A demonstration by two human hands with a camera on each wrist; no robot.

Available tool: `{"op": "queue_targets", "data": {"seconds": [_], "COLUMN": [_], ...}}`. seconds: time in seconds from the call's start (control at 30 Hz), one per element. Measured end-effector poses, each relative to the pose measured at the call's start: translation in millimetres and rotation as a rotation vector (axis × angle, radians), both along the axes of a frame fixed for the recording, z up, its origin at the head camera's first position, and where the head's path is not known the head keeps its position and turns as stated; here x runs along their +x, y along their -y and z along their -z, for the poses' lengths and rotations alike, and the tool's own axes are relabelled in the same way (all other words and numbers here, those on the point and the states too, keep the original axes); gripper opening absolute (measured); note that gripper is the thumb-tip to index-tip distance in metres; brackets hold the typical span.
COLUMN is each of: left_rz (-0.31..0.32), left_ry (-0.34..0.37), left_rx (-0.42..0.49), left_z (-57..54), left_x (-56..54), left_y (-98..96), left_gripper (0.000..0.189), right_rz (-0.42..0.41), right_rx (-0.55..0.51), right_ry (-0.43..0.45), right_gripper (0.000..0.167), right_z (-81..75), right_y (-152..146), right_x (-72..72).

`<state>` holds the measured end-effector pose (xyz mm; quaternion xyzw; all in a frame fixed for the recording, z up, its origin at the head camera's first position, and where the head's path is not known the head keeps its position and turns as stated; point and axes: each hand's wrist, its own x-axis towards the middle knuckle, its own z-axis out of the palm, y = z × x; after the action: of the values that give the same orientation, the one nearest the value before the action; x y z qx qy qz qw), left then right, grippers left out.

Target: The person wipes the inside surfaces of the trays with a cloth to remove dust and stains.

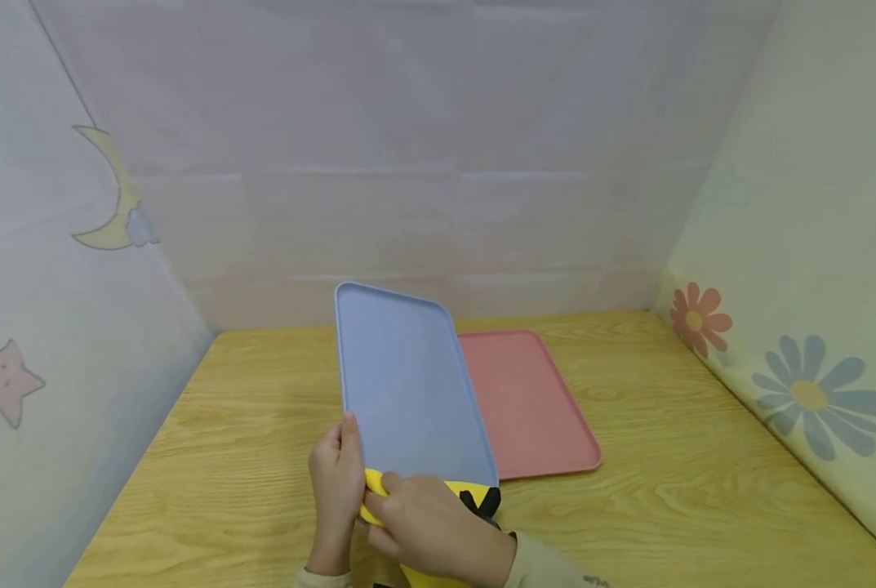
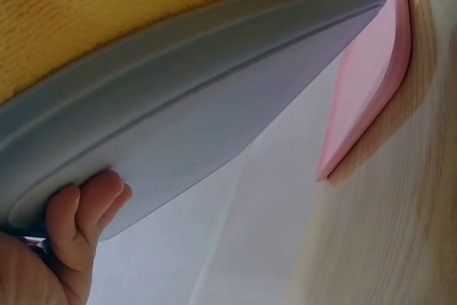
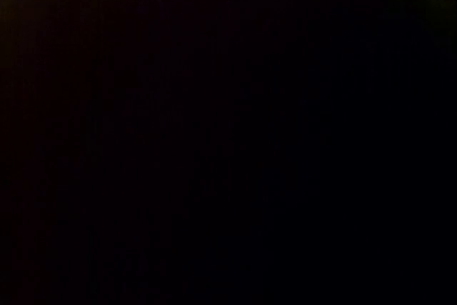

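Observation:
A blue tray (image 1: 408, 384) is held tilted up off the table in the head view. My left hand (image 1: 336, 482) grips its left edge, thumb on the upper face, and in the left wrist view the curled fingers (image 2: 100, 198) press its underside. With my right hand (image 1: 433, 523) I hold a yellow cloth (image 1: 474, 492) against the tray's near end. In the left wrist view the fuzzy cloth (image 2: 143, 12) hangs over the rim. The right wrist view is almost wholly black, so the right palm and fingertips are hidden.
A pink tray (image 1: 529, 400) lies flat on the wooden table (image 1: 665, 441), partly covered by the blue one in the head view. Pale fabric walls (image 1: 408, 163) with printed shapes enclose the table at the back and both sides.

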<state>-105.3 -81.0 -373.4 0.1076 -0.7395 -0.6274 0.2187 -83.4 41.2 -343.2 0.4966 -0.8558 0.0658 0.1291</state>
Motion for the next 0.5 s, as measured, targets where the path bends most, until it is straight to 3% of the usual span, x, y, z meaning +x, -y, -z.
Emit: {"op": "queue_targets", "data": {"seconds": [0.3,0.5], "left_rz": [-0.010,-0.010], "left_ry": [-0.012,-0.022], "left_rx": [-0.006,-0.020], "left_z": [3.1,0.5], "left_x": [-2.4,-2.6], "left_y": [0.7,3.0], "left_gripper": [0.042,0.042], "right_rz": [0.000,-0.006], "right_rx": [0.040,0.099], "right_ry": [0.025,-0.057], "right_gripper": [0.006,0.011], "right_z": [-1.0,-1.1], "right_y": [0.0,-1.8], "right_x": [0.0,1.1]}}
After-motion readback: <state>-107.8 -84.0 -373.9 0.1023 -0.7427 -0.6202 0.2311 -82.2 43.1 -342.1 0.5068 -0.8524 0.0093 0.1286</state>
